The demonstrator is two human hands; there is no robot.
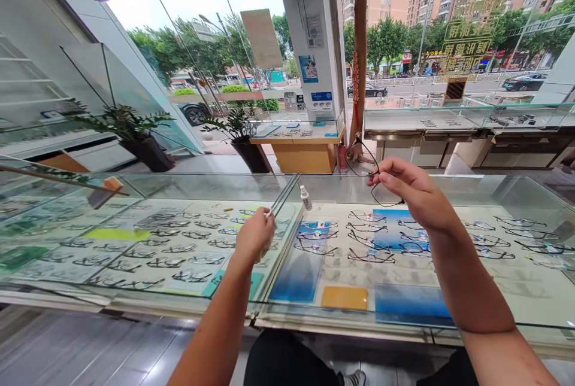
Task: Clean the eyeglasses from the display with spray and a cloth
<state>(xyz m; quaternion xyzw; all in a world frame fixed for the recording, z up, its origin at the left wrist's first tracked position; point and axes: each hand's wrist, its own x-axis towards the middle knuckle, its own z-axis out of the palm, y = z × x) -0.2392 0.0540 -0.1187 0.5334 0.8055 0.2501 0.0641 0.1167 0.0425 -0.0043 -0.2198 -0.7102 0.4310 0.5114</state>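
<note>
My right hand [413, 191] is raised over the right part of the glass counter, thumb and fingers pinching a pair of dark, thin-rimmed eyeglasses [362, 174]. One round rim stands out to the left of the fingers, the other hangs beneath them. My left hand [256, 233] is closed above the counter, left of the joint in the glass. A small pale tip shows at its fingers, but I cannot make out what it is. Between the hands, a small white bottle [306, 199] with a printed label stands upright on the glass top.
Rows of eyeglasses [182, 248] lie inside the glass display counter [386, 319], along with blue sheets and a yellow case [344, 298]. Behind it stand potted plants [251, 152], a wooden display table [305, 157], a tall wooden post [360, 63] and another glass showcase [417, 134].
</note>
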